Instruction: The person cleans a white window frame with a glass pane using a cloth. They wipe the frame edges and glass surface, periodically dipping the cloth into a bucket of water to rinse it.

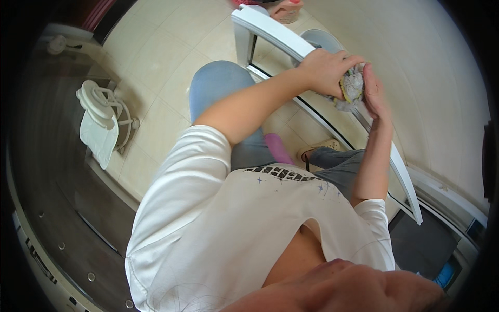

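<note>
My left hand (325,72) grips a wadded, wet-looking grey cloth (353,85) with yellow edging. My right hand (376,93) presses against the cloth's other side, fingers nearly straight, so the wad is squeezed between both palms. Both hands are over a white-framed glass panel (273,29), which stands tilted in front of me, its frame appearing curved. Part of the cloth hangs below my hands and hides a stretch of the frame. Behind the panel, partly covered by my left hand, is a pale bucket (327,39) with something greyish inside.
A pink plastic bottle (286,12) stands on the tiled floor (167,54) beyond the panel. A pale wall (436,85) rises at right. At left are a white wheeled stand (99,109) and dark furniture (50,171). A tan clog (329,145) and purple object (278,148) lie below.
</note>
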### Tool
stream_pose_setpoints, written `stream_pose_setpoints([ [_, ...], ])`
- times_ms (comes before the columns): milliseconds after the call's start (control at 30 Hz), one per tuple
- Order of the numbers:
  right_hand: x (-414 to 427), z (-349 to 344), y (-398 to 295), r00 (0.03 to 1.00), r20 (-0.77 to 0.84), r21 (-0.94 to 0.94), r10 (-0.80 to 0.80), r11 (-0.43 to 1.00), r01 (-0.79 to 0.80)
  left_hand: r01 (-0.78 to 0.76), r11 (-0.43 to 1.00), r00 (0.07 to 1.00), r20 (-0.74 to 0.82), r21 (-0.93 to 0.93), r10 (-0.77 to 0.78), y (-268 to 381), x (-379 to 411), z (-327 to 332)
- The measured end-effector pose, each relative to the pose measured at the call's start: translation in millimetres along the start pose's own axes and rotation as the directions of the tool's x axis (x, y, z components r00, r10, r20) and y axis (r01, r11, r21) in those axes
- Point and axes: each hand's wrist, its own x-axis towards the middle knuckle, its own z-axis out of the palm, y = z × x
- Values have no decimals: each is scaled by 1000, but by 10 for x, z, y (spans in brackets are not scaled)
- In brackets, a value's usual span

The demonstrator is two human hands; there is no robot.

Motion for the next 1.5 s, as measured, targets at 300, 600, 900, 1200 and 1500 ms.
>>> stream_pose_setpoints([
  [300,-208,-394,564,981,71,-667,-180,723,181,85,996,964,-251,-32,-90,33,2,89],
  [600,52,-308,535,992,100,-584,-71,803,116,66,719,543,-580,-692,-608,186,-812,955],
  [900,23,-286,428,993,58,-688,-100,717,112,288,-315,-452,161,-904,-877,-1295,-1243,1662],
  [1200,-112,-89,287,996,26,-720,-86,689,78,-385,-369,-291,491,-846,-821,-2363,-1235,1943],
  [1500,-278,145,187,998,-34,-729,-49,684,9,-738,-161,-21,261,-655,-965,-2470,-1168,1707],
])
